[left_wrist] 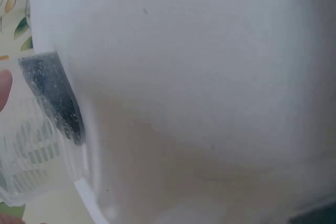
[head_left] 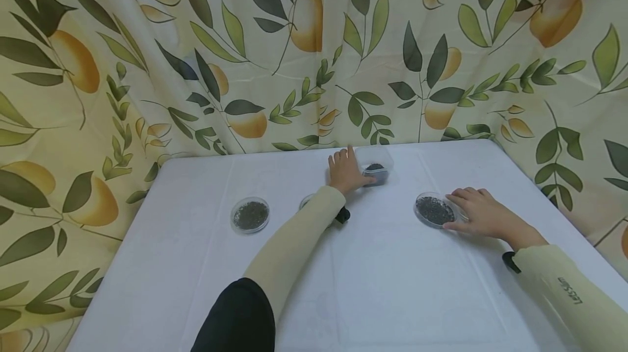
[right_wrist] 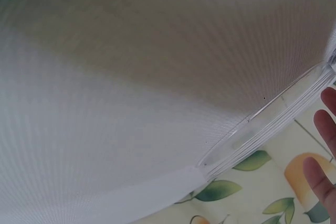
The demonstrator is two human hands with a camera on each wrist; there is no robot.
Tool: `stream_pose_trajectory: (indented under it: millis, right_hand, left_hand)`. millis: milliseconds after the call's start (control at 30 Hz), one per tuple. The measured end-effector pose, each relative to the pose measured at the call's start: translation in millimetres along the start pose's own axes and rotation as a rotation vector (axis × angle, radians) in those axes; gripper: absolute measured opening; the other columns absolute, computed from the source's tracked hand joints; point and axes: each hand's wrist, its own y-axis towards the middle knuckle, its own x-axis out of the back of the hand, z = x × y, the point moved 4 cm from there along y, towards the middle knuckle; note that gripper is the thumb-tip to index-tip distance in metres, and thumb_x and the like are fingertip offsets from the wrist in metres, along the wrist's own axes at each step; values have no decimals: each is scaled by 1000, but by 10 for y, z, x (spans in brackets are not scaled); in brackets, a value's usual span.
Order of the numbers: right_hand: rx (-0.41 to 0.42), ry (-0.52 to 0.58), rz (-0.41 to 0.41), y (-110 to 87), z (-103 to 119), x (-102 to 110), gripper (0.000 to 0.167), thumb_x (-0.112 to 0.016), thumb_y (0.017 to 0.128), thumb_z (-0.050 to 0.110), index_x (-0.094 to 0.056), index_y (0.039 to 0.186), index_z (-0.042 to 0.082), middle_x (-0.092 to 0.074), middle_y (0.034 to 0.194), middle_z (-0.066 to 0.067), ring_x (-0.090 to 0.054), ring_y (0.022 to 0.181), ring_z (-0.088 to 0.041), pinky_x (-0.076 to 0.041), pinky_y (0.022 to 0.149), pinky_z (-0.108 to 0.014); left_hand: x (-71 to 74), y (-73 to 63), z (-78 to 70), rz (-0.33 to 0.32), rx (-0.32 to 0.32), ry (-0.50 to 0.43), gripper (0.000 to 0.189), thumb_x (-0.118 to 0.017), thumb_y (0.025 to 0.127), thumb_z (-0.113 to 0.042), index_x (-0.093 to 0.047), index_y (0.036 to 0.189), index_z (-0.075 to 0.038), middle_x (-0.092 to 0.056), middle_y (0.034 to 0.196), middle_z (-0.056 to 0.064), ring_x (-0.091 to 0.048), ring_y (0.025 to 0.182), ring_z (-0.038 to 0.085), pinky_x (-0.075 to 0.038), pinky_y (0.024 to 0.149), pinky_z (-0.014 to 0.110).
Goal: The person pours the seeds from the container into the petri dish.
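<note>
My left hand [head_left: 345, 171] grips a clear plastic box [head_left: 385, 157] at the table's back edge, thumb at its near side. Dark granules [left_wrist: 50, 90] lie along the bottom of the box, and a fingertip shows against its wall in the left wrist view. On the right, my right hand [head_left: 481, 213] curls its thumb and fingers round a clear round dish [right_wrist: 262, 124], whose rim overhangs the patterned cloth in the right wrist view. Touching or close by its left is a petri dish [head_left: 435, 210] of dark granules.
Another petri dish [head_left: 250, 215] of dark granules stands at the left. A further round dish [head_left: 305, 200] is mostly hidden behind my left forearm. White cloth [head_left: 392, 286] covers the table, and a fruit-patterned curtain [head_left: 314, 68] hangs behind it.
</note>
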Motion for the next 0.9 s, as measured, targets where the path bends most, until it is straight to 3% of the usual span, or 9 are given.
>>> stream_pose_trajectory:
  millis: [200,367,533,633,767,900]
  right_hand:
    - [-7,-3,5,7,-8,0,85,-62,77,63,-54,126,-5,-54,125,-26,-46,117,-43,-35,96,-63]
    - [-4,-1,2,3,-4,-1,85,-63,77,63,-54,126,-5,-54,125,-26,-46,117,-43,-35,95,-63]
    - [-5,6,-17,-12,-25,-14,84,-63,77,63,-55,125,-6,-55,124,-25,-47,117,-42,-35,94,-62]
    - [-7,8,-21,-12,-36,-25,84,-63,77,63,-55,124,-6,-55,123,-25,-47,116,-42,-36,94,-62]
    - [-9,6,-19,-4,-35,-28,84,-63,76,64,-56,123,-5,-56,122,-25,-48,115,-42,-36,93,-62]
    - [-3,5,-26,2,-23,-16,83,-63,76,64,-57,123,-5,-57,121,-24,-49,114,-41,-37,92,-61]
  left_hand:
    - [48,-30,-111,-64,-68,-8,124,-68,65,-71,-7,151,-8,-17,157,8,-24,142,24,-19,118,41]
    - [124,-127,-253,-116,-181,21,113,-65,73,-67,-7,152,-10,-5,160,3,-14,145,22,-12,119,39]
    - [161,-247,-452,-166,-348,51,98,-60,80,-62,-15,151,-11,-17,159,1,-19,144,20,-15,119,40]
    - [152,-319,-595,-181,-480,118,91,-57,84,-60,-20,150,-12,-28,154,1,-26,142,18,-18,118,39]
    - [169,-432,-787,-155,-632,222,83,-53,86,-60,-27,148,-10,-39,148,1,-34,138,16,-23,116,32]
    - [178,-510,-941,-71,-702,263,80,-52,87,-59,-31,147,-10,-42,146,0,-36,136,15,-24,115,27]
